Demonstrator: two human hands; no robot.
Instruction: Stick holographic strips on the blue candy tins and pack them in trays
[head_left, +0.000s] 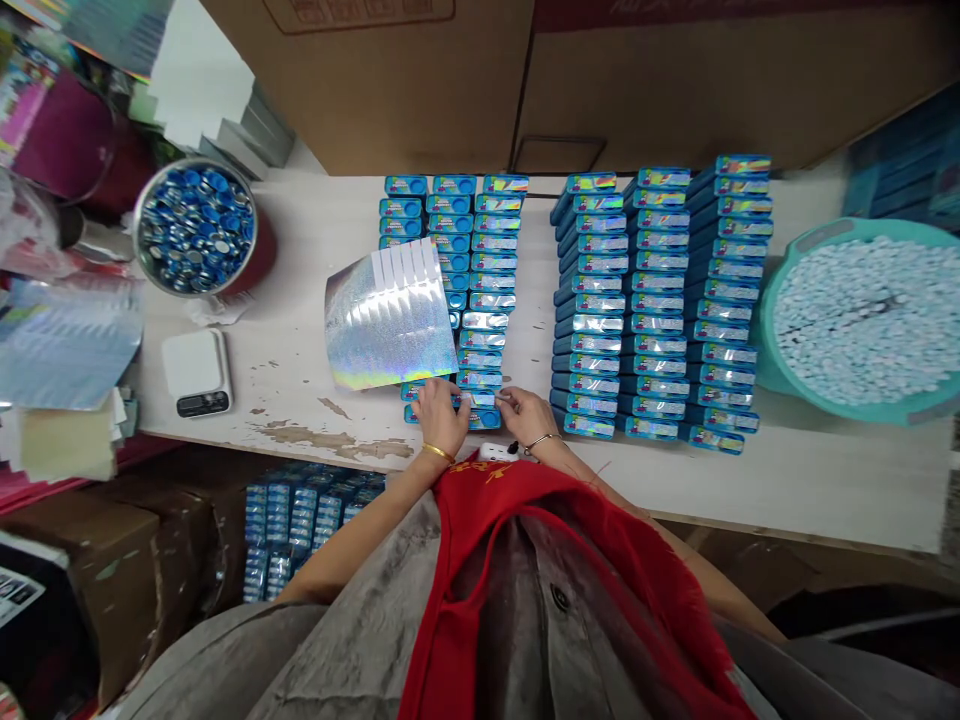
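Observation:
Rows of small blue boxes with shiny holographic labels lie on the white table. A curled holographic sticker sheet rests over the left rows. My left hand is closed on the sheet's lower edge, pressing on the nearest boxes. My right hand pinches a small holographic sticker over the nearest blue box, fingers together.
More stacked blue boxes fill the table's right half. A teal basin of white pieces stands far right, a metal bowl of blue caps and a white scale at left. Cardboard cartons line the back.

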